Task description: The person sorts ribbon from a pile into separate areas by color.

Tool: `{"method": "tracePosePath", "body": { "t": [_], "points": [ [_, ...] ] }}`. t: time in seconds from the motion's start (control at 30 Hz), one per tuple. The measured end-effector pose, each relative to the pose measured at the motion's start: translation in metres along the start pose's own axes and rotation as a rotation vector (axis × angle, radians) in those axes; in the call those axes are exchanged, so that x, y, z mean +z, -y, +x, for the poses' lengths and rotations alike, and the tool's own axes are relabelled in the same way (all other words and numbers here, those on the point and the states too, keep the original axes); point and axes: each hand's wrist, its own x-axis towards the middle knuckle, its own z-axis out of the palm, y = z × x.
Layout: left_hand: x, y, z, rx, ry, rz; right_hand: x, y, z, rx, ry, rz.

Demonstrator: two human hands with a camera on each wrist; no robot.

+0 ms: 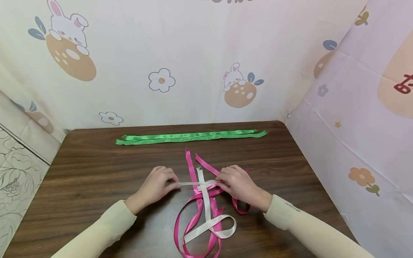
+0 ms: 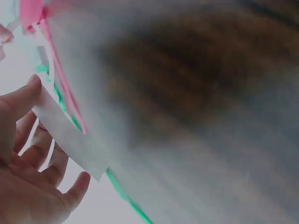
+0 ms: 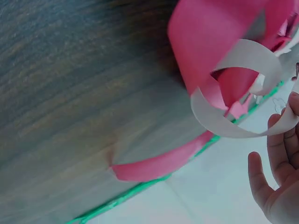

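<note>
White ribbon (image 1: 206, 204) and pink ribbon (image 1: 191, 168) cross each other in the middle of the table. A thin white stretch (image 1: 187, 183) runs sideways from the crossing to my left hand (image 1: 157, 184), which pinches it between thumb and forefinger. To the right of the crossing, my right hand (image 1: 239, 187) pinches white ribbon too. In the left wrist view the white end (image 2: 70, 140) lies flat across spread fingers. A white loop (image 3: 219, 126) hangs from the right fingers in the right wrist view, beside broad pink ribbon (image 3: 205, 42). The knot's exact layering is unclear.
Green ribbons (image 1: 193, 137) lie side by side along the back of the brown wooden table (image 1: 90, 168). Loose pink loops (image 1: 176, 229) and a white curl (image 1: 230, 233) spread toward the front edge. A printed curtain (image 1: 193, 43) hangs behind the table.
</note>
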Motion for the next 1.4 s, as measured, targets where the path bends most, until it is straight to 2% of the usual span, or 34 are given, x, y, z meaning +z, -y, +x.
{"method": "tracePosePath", "body": {
  "t": [0.2,0.47,0.7,1.0,1.4],
  "points": [
    [-0.021,0.000,0.001,0.014,-0.064,-0.023,-0.016,0.000,0.002,-0.007,-0.044,0.001],
    [-0.049,0.003,0.006,0.045,-0.149,-0.066,-0.039,-0.003,0.003,0.074,0.026,0.077],
    [-0.068,0.005,0.008,0.045,-0.200,-0.063,-0.055,-0.007,0.003,0.114,0.040,0.141],
    [-0.086,0.013,0.006,0.007,-0.225,-0.090,-0.074,-0.015,0.000,0.153,0.053,0.187],
    [-0.107,0.027,0.003,-0.022,-0.285,-0.038,-0.096,-0.029,-0.003,0.173,0.063,0.170]
  ]
}}
